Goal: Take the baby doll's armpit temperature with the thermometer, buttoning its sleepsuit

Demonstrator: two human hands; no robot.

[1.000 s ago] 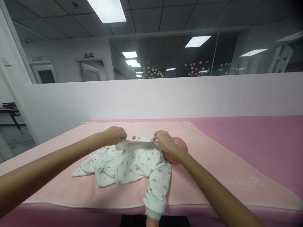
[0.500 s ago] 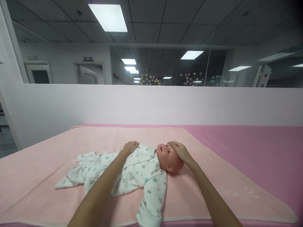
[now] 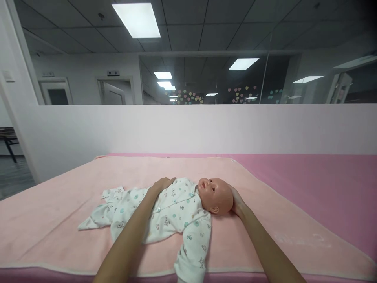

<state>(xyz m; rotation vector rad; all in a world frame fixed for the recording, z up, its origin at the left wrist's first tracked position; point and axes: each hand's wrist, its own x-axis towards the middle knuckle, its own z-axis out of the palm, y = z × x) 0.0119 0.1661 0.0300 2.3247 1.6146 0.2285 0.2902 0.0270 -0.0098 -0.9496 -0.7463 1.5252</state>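
Head view shows our 2 bare arms reaching forward over a baby doll [image 3: 176, 212] that lies on its back on a pale pink blanket [image 3: 59, 220]. Our left hand [image 3: 161, 184] lies flat, palm down and fingers loosely spread, on the doll's chest near its far shoulder, gripping nothing, with the forearm stretched across the doll's trunk. Our right hand [image 3: 236, 200] cups the crown of the doll's head [image 3: 216, 194] from the right side; most of its fingers are hidden behind the head, so we cannot tell how tightly they curl, but they hold against the head itself. The doll's face is turned upward and slightly away from us, and its body runs to the left. It wears a white sleepsuit [image 3: 171, 210] printed with small teal and grey figures and closed by buttons down the front. 1 sleeve [image 3: 193, 251] lies toward us and hangs over the blanket's near edge, while the sleepsuit's legs [image 3: 103, 208] trail flat to the left. Under the blanket lies a deeper pink tabletop [image 3: 324, 184], bare to the right. Behind it stands a low white partition wall [image 3: 206, 129], with a glass pane [image 3: 235, 78] above it bearing small heart stickers [image 3: 188, 96].
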